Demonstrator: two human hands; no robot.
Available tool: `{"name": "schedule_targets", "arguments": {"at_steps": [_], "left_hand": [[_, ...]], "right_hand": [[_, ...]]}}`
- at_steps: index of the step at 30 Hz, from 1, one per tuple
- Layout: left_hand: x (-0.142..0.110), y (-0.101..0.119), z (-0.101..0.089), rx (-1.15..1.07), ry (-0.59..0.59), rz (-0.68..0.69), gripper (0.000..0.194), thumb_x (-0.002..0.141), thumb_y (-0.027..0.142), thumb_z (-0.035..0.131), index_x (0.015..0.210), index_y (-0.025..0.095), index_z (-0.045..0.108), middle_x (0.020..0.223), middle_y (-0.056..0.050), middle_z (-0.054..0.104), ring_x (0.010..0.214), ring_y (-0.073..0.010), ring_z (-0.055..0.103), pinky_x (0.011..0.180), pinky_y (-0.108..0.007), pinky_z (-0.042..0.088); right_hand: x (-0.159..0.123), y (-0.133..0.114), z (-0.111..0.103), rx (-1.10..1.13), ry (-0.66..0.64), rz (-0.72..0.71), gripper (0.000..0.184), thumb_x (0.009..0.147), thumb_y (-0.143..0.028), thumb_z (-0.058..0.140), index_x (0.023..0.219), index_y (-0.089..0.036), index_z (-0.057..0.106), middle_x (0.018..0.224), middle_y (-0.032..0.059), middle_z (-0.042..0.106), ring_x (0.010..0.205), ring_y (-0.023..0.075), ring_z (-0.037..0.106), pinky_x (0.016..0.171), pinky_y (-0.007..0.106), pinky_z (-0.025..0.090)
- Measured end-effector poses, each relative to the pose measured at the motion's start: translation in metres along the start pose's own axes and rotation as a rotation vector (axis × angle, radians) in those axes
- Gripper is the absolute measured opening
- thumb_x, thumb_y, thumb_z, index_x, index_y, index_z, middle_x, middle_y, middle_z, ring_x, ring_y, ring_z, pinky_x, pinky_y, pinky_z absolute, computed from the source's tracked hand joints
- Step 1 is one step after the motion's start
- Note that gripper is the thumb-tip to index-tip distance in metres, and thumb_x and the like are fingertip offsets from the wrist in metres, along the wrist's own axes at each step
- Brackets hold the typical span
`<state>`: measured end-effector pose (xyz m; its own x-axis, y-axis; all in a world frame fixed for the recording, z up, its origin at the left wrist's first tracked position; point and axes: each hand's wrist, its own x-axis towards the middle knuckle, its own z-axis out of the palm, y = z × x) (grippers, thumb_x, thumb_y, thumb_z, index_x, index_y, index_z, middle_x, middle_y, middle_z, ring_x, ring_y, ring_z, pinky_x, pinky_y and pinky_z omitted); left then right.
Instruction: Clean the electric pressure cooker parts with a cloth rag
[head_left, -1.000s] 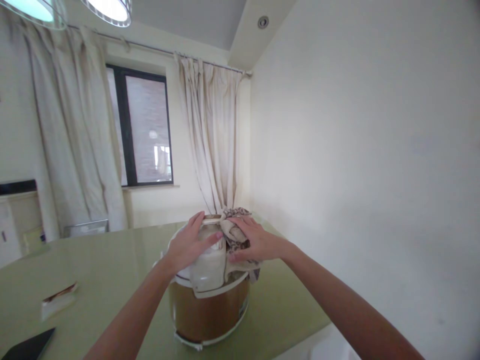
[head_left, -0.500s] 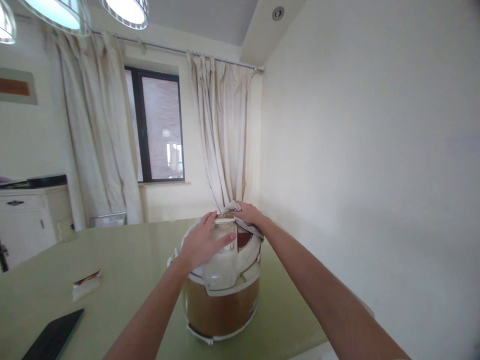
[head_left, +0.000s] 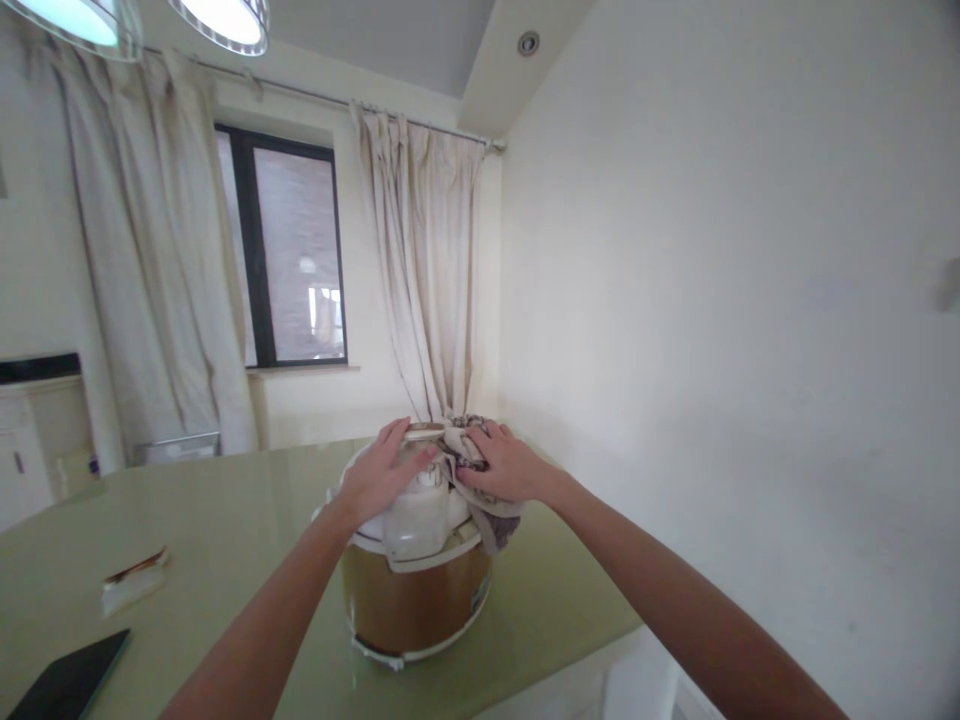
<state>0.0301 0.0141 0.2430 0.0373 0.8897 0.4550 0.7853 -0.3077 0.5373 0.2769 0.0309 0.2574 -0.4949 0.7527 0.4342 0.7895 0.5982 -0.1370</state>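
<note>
A rice cooker (head_left: pixel 416 600) with a white lid and a brown-gold body stands upright on the green tabletop (head_left: pixel 247 520). My left hand (head_left: pixel 381 472) rests on the left of its lid, fingers stretched out and thumb apart, holding nothing. Bunched under my right hand (head_left: pixel 504 462) is a patterned grey-beige cloth (head_left: pixel 499 525), pressed on the right side of the lid. My right fingers curl over the cloth, and a loose end hangs down the cooker's side. Cloth and hands hide much of the lid's top.
To the left lie a dark flat tablet-like object (head_left: pixel 71 675) and a small white-and-brown packet (head_left: pixel 135 582). A white wall (head_left: pixel 712 350) rises on the right. Behind the table are curtains (head_left: pixel 431 270), a window (head_left: pixel 300 255) and a white cabinet (head_left: pixel 30 440).
My right hand and the cloth have come from the lid's far edge toward me, over its right side. The view has turned slightly right. My left hand stays on the lid.
</note>
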Motion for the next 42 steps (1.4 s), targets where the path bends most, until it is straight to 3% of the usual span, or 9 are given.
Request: {"name": "schedule_targets", "arguments": {"at_steps": [3, 11, 15, 20, 26, 28, 32, 36, 42], "left_hand": [[-0.001, -0.001, 0.001, 0.013, 0.012, 0.017, 0.090, 0.089, 0.076, 0.050, 0.158, 0.019, 0.043, 0.170, -0.014, 0.040, 0.153, -0.0316, 0.046, 0.124, -0.041, 0.038], [-0.005, 0.009, -0.005, 0.039, -0.011, -0.026, 0.091, 0.088, 0.074, 0.053, 0.159, 0.019, 0.042, 0.171, -0.014, 0.039, 0.151, -0.0330, 0.048, 0.124, -0.044, 0.039], [-0.004, 0.008, -0.008, 0.009, -0.034, -0.010, 0.093, 0.084, 0.070, 0.061, 0.159, 0.019, 0.043, 0.171, -0.014, 0.038, 0.154, -0.0317, 0.044, 0.125, -0.042, 0.038], [-0.002, 0.002, -0.006, -0.031, -0.030, 0.005, 0.101, 0.080, 0.074, 0.065, 0.160, 0.017, 0.041, 0.171, -0.017, 0.038, 0.155, -0.0324, 0.042, 0.128, -0.042, 0.033], [-0.001, 0.002, -0.002, -0.043, -0.030, -0.010, 0.108, 0.079, 0.080, 0.063, 0.162, 0.016, 0.038, 0.171, -0.017, 0.038, 0.155, -0.0335, 0.041, 0.129, -0.047, 0.032], [-0.002, 0.004, -0.004, -0.050, -0.054, -0.031, 0.109, 0.081, 0.082, 0.061, 0.164, 0.016, 0.035, 0.173, -0.017, 0.034, 0.156, -0.0343, 0.039, 0.129, -0.050, 0.030], [-0.006, 0.006, -0.008, -0.064, -0.070, -0.029, 0.111, 0.077, 0.080, 0.068, 0.166, 0.024, 0.033, 0.178, -0.014, 0.023, 0.160, -0.0366, 0.032, 0.130, -0.053, 0.028], [-0.011, 0.005, -0.014, -0.079, -0.038, 0.121, 0.089, 0.075, 0.070, 0.079, 0.154, 0.035, 0.055, 0.180, -0.006, 0.016, 0.161, -0.0363, 0.030, 0.129, -0.053, 0.032], [-0.016, -0.001, -0.019, -0.135, -0.112, 0.262, 0.039, 0.084, 0.057, 0.078, 0.117, 0.037, 0.081, 0.169, -0.001, 0.041, 0.162, -0.0338, 0.025, 0.133, -0.057, 0.021]], "right_hand": [[0.007, -0.002, -0.001, -0.007, -0.009, 0.046, 0.056, 0.099, -0.057, 0.057, 0.143, -0.023, 0.057, 0.136, 0.0180, 0.061, 0.127, 0.0371, 0.055, 0.102, 0.050, 0.048], [0.091, 0.007, 0.022, -0.034, -0.100, 0.308, 0.047, 0.098, -0.048, 0.056, 0.138, -0.023, 0.060, 0.134, 0.0182, 0.068, 0.123, 0.0367, 0.065, 0.095, 0.047, 0.053], [0.110, 0.011, 0.030, -0.024, -0.079, 0.330, 0.045, 0.097, -0.044, 0.055, 0.135, -0.021, 0.063, 0.131, 0.0187, 0.070, 0.121, 0.0362, 0.067, 0.093, 0.045, 0.054], [0.092, 0.007, 0.024, -0.012, -0.043, 0.278, 0.051, 0.098, -0.052, 0.053, 0.139, -0.023, 0.062, 0.132, 0.0156, 0.071, 0.122, 0.0333, 0.067, 0.095, 0.040, 0.052], [0.029, 0.004, 0.004, -0.002, -0.086, 0.101, 0.072, 0.095, -0.061, 0.057, 0.154, -0.020, 0.050, 0.146, 0.0202, 0.057, 0.133, 0.0398, 0.054, 0.107, 0.050, 0.045], [0.017, 0.003, 0.001, -0.008, -0.085, 0.068, 0.072, 0.096, -0.060, 0.057, 0.155, -0.020, 0.047, 0.147, 0.0203, 0.055, 0.134, 0.0389, 0.052, 0.109, 0.050, 0.044], [0.031, 0.005, 0.008, -0.037, -0.041, 0.131, 0.058, 0.100, -0.054, 0.052, 0.149, -0.022, 0.052, 0.141, 0.0188, 0.060, 0.130, 0.0373, 0.055, 0.104, 0.049, 0.047], [0.082, 0.019, 0.027, 0.001, -0.081, 0.233, 0.051, 0.100, -0.047, 0.054, 0.141, -0.019, 0.058, 0.136, 0.0187, 0.067, 0.124, 0.0350, 0.063, 0.100, 0.043, 0.049], [0.141, 0.041, 0.056, 0.061, -0.139, 0.267, 0.048, 0.099, -0.043, 0.059, 0.137, -0.014, 0.063, 0.135, 0.0182, 0.072, 0.121, 0.0310, 0.069, 0.094, 0.034, 0.051]]}}
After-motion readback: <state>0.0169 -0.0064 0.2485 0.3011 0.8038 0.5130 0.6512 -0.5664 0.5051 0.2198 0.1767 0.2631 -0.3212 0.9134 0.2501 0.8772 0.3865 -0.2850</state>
